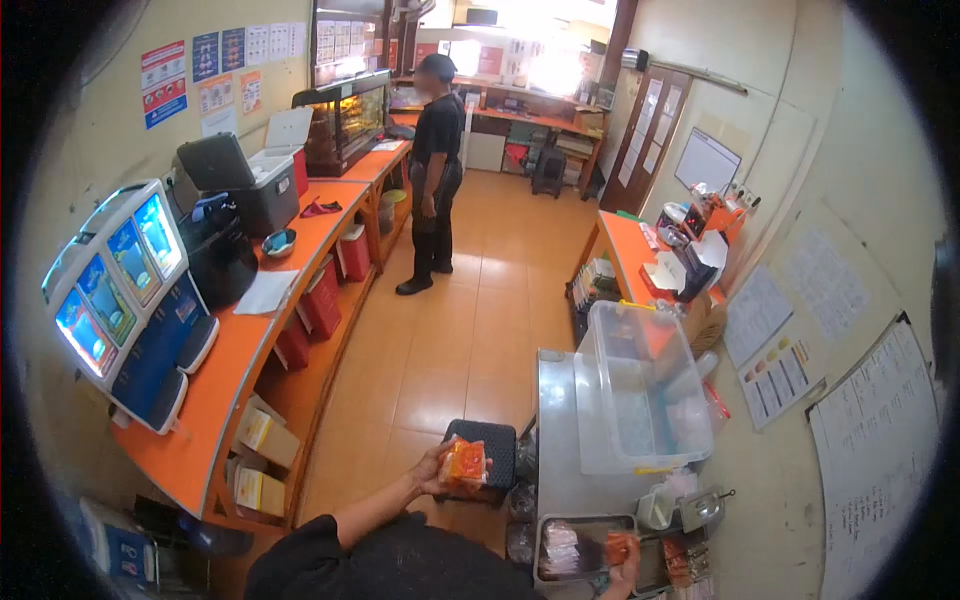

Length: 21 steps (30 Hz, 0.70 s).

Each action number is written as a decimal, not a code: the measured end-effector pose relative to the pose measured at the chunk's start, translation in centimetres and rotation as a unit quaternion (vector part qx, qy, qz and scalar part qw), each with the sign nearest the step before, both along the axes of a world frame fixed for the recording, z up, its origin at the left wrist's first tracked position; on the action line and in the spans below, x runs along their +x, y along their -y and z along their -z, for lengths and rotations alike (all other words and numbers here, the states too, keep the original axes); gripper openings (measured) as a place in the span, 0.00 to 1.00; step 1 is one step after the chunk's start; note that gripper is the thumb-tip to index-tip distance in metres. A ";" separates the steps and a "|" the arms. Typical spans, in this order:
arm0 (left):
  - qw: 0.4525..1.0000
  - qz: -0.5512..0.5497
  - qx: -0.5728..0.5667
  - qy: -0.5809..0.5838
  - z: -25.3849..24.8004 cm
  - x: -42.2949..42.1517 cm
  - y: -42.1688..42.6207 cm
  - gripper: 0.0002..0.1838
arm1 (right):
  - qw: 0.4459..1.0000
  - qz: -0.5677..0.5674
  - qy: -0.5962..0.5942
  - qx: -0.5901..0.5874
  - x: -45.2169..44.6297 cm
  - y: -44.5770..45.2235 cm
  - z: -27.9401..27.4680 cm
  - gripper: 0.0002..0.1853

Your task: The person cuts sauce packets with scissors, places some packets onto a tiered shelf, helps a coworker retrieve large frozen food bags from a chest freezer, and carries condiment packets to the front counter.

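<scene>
My left hand is wrapped round an orange packet in clear wrapping, above a black stool. At the bottom right, my right hand grips a smaller orange-red packet at the right side of a metal tray. Pale, thin packets lie in the left part of this tray. More reddish packets are just right of my right hand.
A clear plastic bin stands on the steel table. Another person stands by the long orange counter at left, which holds a drinks dispenser and a cool box. An orange side table is at right.
</scene>
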<state>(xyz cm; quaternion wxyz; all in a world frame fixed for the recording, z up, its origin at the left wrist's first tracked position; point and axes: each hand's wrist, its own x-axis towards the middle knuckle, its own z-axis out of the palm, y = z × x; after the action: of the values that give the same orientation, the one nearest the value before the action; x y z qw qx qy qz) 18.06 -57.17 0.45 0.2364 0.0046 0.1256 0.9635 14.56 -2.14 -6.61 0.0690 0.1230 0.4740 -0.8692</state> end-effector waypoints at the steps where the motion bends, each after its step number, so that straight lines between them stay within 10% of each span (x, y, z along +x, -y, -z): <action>1: 1.000 -0.005 0.005 0.006 0.3 0.4 0.4 0.40 | 1.000 0.003 -0.006 -0.005 -0.2 0.4 0.5 0.13; 3: 1.000 -0.009 0.006 0.006 0.8 1.3 1.4 0.40 | 0.955 0.159 -0.020 -0.248 -0.2 0.4 1.4 0.11; 7: 0.999 -0.026 0.004 0.025 1.9 4.7 5.6 0.39 | 0.978 0.154 -0.105 -0.094 -1.5 0.1 5.6 0.16; 13: 0.995 -0.086 0.002 0.046 3.5 10.9 17.3 0.40 | 0.919 0.234 -0.128 -0.289 -3.7 19.2 -3.2 0.19; 21: 0.964 -0.255 -0.016 0.067 2.5 18.3 30.0 0.37 | 0.894 -0.067 -0.066 -0.439 -6.1 46.8 -3.7 0.27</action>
<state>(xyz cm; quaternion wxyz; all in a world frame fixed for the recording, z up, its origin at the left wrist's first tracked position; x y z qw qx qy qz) 36.35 -87.15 -2.03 -0.0097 -0.0965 0.1219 0.9878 8.42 -48.92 -2.94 0.1431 -0.0092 0.0550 -0.9881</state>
